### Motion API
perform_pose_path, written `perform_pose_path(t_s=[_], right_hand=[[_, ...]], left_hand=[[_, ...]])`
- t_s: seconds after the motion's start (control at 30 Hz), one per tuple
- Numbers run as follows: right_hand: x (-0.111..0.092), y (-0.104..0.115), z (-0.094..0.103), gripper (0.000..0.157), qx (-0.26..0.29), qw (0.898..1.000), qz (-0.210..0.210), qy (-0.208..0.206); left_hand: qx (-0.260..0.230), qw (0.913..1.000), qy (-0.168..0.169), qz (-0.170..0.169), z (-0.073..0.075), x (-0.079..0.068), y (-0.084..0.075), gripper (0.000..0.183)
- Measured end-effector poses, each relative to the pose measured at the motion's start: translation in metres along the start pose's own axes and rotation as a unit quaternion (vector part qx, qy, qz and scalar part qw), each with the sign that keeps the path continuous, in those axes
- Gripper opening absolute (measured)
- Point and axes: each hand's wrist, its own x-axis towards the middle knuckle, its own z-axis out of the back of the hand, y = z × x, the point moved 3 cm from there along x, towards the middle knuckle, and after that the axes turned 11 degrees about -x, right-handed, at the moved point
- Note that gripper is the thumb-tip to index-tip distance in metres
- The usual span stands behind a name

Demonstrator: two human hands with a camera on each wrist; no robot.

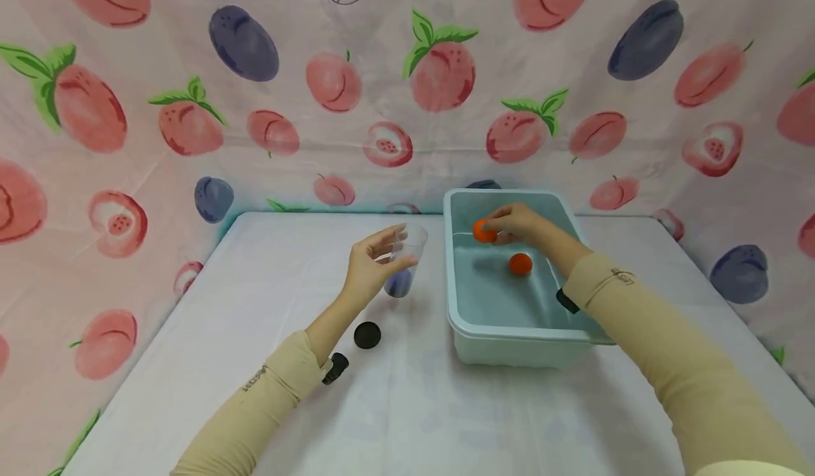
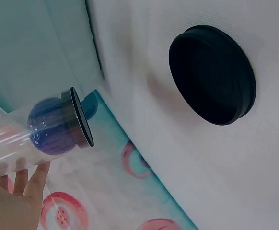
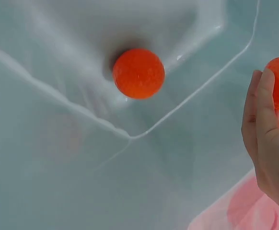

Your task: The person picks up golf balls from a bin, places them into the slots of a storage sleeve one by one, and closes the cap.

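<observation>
My left hand grips a clear plastic tube, tilted a little, its open rim up. Inside at the bottom sits a blue ball, above a black end cap. Over the light blue bin, my right hand pinches an orange golf ball between thumb and fingers. A second orange ball lies on the bin's floor below that hand. A loose black cap rests on the table near the left wrist, hollow side showing in the left wrist view.
The bin stands on the right half of the white-covered table, its front rim toward me. A fruit-printed cloth hangs behind the table and along its sides.
</observation>
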Motion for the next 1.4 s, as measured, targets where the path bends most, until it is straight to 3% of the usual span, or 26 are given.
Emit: perform_pose_path(t_s=[0.5,0.67,0.9,1.13,1.4], right_hand=[[-0.021,0.013,0.008,0.054,0.093,0.994,0.041,0.034],[-0.032,0.022,0.003,0.047,0.120,0.990,0.057,0.048],[-0.045,0.028,0.002,0.034,0.168,0.976,0.107,0.086],[-0.053,0.041,-0.007,0.033,0.192,0.977,0.067,0.067],[-0.064,0.051,-0.015,0.039,0.250,0.963,0.055,0.078]], left_hand=[[0.015,0.9998,-0.014,0.008,-0.005,0.005,0.001,0.054],[0.011,0.9997,-0.019,0.011,-0.005,0.006,0.001,0.052],[0.012,0.9996,-0.021,0.015,-0.004,0.005,0.002,0.051],[0.002,0.9997,-0.019,0.014,-0.003,0.006,0.002,0.052],[-0.006,0.9997,-0.015,0.020,-0.005,0.007,0.000,0.053]])
